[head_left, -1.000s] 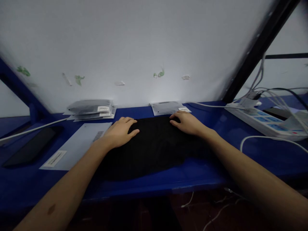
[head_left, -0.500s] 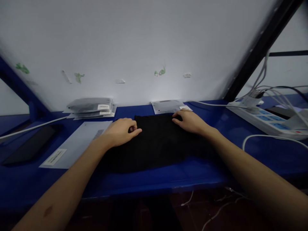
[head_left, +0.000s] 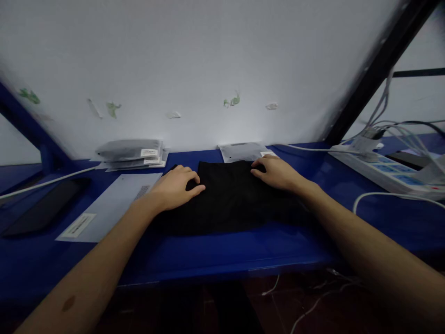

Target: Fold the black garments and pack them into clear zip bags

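A folded piece of black cloth [head_left: 225,199] lies on the blue table in front of me; its exact kind of garment cannot be made out. My left hand [head_left: 179,185] rests on its left part, fingers bent and thumb held apart from them. A bit of black fabric shows past the knuckles. On the upper right part of the cloth lies my right hand [head_left: 274,171], palm down, with a gap between thumb and forefinger. The fingertips of both hands press on the fabric. Left of the cloth is a flat frosted plastic bag [head_left: 111,204] with a barcode label.
A stack of filled frosted bags [head_left: 132,153] stands at the back left, another filled bag [head_left: 241,151] behind the cloth. A dark phone [head_left: 48,204] lies far left. A power strip [head_left: 382,169] with white cables sits at the right. The table's front edge [head_left: 208,278] runs below.
The black cloth has slid slightly away from me; its near edge lies farther from the table's front. Both hands have shifted a little forward on it.
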Demonstrator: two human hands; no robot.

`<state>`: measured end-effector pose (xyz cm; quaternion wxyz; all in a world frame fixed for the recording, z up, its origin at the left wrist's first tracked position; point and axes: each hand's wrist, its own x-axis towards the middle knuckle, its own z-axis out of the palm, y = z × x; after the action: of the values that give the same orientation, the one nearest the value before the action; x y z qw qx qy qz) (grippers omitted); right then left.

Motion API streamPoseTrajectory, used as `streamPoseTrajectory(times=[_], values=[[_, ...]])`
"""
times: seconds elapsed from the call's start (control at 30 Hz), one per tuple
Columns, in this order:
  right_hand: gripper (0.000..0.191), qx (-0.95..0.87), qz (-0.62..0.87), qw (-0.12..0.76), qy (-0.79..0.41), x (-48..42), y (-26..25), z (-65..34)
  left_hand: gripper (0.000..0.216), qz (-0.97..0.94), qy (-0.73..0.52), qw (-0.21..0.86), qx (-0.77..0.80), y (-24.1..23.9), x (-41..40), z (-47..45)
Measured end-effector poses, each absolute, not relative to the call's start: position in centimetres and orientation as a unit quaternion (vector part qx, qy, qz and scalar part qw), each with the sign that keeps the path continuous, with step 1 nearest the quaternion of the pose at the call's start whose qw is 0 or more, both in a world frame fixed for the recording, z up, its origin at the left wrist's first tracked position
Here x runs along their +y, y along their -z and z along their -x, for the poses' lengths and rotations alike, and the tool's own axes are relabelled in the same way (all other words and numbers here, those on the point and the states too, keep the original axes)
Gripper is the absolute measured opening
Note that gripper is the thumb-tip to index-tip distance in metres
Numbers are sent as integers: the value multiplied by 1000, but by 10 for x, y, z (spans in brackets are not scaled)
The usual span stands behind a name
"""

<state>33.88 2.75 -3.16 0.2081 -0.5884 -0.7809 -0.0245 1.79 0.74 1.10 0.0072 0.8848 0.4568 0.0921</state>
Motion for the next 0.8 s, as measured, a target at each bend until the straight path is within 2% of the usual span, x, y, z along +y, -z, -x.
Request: streamPoseTrajectory(times=[0.8], values=[[33,-781,589,205,21,31,34,-342,41,-886,-94,19,453,-11,6,-20]])
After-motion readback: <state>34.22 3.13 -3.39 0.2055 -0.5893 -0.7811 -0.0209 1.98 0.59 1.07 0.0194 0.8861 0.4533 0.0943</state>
